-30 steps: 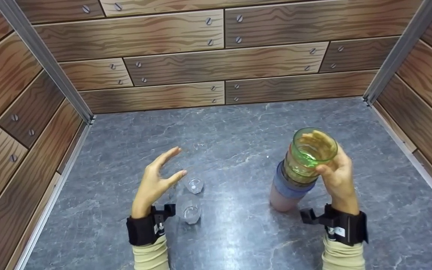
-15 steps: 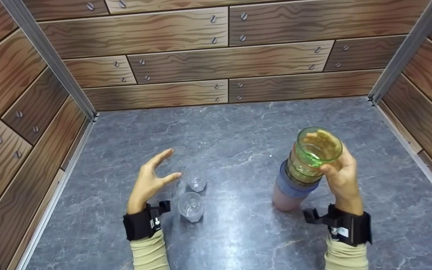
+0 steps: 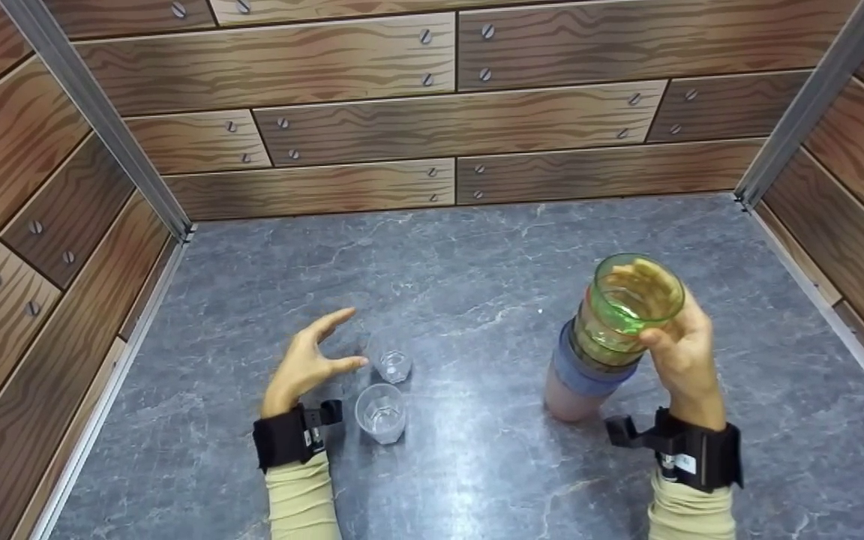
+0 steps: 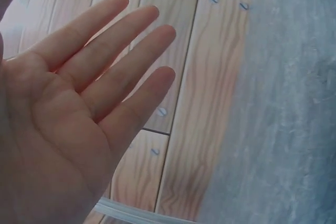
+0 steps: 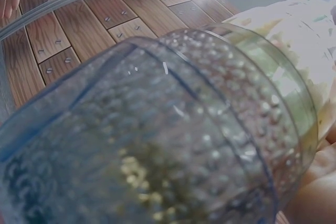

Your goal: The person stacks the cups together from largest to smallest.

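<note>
Stacking step: right hand (image 3: 678, 346) is gripping the tilted cup stack (image 3: 603, 341) while left hand (image 3: 310, 361), fingers spread, is hovering beside two clear cups (image 3: 387, 390), likely needing a grasp next.

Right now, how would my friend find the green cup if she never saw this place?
Look at the grey stone table with wooden walls around it, then at its right side, where the right hand grips a tilted stack of cups. The green cup is the top one, see-through green, above a blue and a pinkish cup.
</note>
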